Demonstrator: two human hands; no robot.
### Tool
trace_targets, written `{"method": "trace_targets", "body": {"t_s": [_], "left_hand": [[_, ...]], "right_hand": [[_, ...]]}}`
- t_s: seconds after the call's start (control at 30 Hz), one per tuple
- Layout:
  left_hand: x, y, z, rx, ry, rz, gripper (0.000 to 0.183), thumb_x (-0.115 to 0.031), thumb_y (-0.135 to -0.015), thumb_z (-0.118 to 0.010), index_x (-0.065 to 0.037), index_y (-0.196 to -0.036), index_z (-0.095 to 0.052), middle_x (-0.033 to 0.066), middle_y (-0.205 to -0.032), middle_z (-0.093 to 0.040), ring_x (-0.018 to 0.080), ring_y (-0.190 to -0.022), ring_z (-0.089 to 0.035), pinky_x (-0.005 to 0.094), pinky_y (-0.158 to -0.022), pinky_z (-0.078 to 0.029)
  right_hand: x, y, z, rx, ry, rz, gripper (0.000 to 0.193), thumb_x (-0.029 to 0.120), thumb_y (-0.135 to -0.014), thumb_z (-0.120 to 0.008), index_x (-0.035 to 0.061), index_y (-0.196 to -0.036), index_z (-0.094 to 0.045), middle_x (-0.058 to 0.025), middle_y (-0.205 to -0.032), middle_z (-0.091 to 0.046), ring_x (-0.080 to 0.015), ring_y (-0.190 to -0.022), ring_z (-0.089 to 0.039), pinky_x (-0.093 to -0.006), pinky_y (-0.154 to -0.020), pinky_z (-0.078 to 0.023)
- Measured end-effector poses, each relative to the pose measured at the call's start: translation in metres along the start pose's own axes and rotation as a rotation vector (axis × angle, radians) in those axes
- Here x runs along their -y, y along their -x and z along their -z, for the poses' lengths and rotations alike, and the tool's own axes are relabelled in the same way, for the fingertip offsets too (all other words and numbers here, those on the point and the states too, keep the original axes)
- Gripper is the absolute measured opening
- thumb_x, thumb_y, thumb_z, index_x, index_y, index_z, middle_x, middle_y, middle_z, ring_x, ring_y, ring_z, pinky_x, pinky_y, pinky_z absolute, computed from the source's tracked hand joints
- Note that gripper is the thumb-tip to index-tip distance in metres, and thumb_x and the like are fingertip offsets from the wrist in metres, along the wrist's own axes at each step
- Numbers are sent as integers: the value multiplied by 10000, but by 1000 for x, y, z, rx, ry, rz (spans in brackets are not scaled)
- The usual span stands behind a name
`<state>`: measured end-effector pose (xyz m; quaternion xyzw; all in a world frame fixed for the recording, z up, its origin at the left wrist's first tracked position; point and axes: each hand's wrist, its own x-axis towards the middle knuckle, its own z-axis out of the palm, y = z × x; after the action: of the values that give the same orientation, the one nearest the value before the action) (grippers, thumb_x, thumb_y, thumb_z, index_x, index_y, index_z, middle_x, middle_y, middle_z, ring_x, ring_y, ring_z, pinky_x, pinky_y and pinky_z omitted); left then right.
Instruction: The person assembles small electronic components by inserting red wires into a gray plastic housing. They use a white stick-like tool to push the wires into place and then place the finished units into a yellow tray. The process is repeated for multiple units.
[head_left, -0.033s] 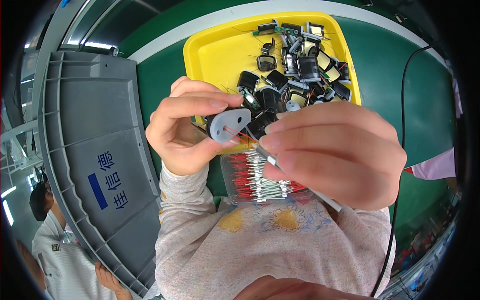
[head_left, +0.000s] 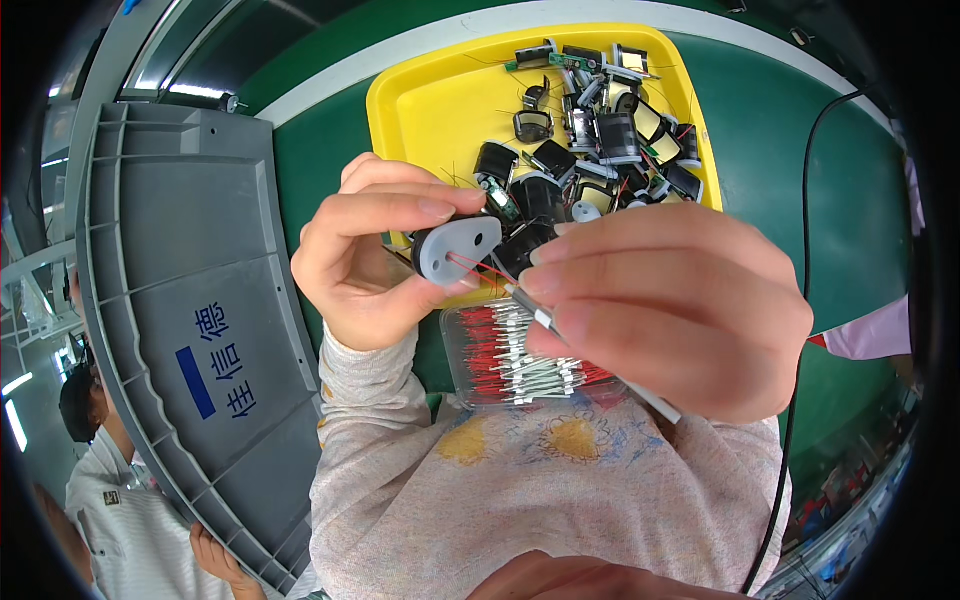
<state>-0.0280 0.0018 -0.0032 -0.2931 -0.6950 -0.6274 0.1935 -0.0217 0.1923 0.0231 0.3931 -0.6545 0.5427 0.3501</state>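
My left hand [head_left: 365, 250] is closed, pinching a small black housing with a grey teardrop-shaped end plate [head_left: 458, 250] between fingers and thumb. The plate has a few holes, and thin red wires [head_left: 480, 266] come out of one, running toward my right hand. That hand [head_left: 680, 310], also closed, grips a slim grey-and-white pen-like tool [head_left: 534, 312] whose tip is near the wire ends; its exact kind I cannot make out. Just below both hands sits a clear box [head_left: 452, 365] full of red and white short wire leads [head_left: 525, 350].
Beyond my hands, a yellow tray [head_left: 400, 110] holds many similar black housings [head_left: 617, 135] with small green circuit boards, on a green tabletop [head_left: 850, 230]. A large grey plastic crate [head_left: 200, 270] stands at left, a person [head_left: 130, 520] past it. A black cable [head_left: 806, 200] runs down the right.
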Motion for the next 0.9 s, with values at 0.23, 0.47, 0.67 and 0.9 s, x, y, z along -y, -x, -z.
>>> {"method": "trace_targets", "body": {"t_s": [0.23,0.47,0.67,0.9], "left_hand": [[-3,2,-3,-39,-23,47,394,-16,-535,-741,-18,-886,-562,153,-846,-663,197,-793,-591,327,-775,-372],[-2,1,-2,-28,-29,40,407,-17,-531,-746,-11,-895,-564,152,-843,-664,193,-795,-589,325,-771,-367],[-3,0,-2,-11,-32,34,403,-15,-529,-742,-13,-892,-567,145,-842,-665,191,-782,-596,322,-768,-367],[-2,2,-1,-12,-31,39,392,-29,-538,-739,-15,-890,-566,147,-840,-665,188,-778,-596,317,-769,-364]], "right_hand": [[-3,-1,3,50,27,61,303,5,-541,-770,-11,-788,-595,-130,-774,-631,-241,-696,-633,-277,-537,-534],[-4,0,4,46,34,64,307,1,-544,-766,-14,-798,-594,-138,-778,-630,-250,-692,-634,-280,-543,-539],[-5,0,1,-14,24,78,309,-4,-543,-764,-21,-796,-589,-141,-777,-631,-253,-695,-634,-281,-545,-541],[-4,-4,7,80,49,87,293,0,-551,-756,-20,-793,-592,-143,-768,-631,-249,-682,-633,-274,-524,-536]]}}
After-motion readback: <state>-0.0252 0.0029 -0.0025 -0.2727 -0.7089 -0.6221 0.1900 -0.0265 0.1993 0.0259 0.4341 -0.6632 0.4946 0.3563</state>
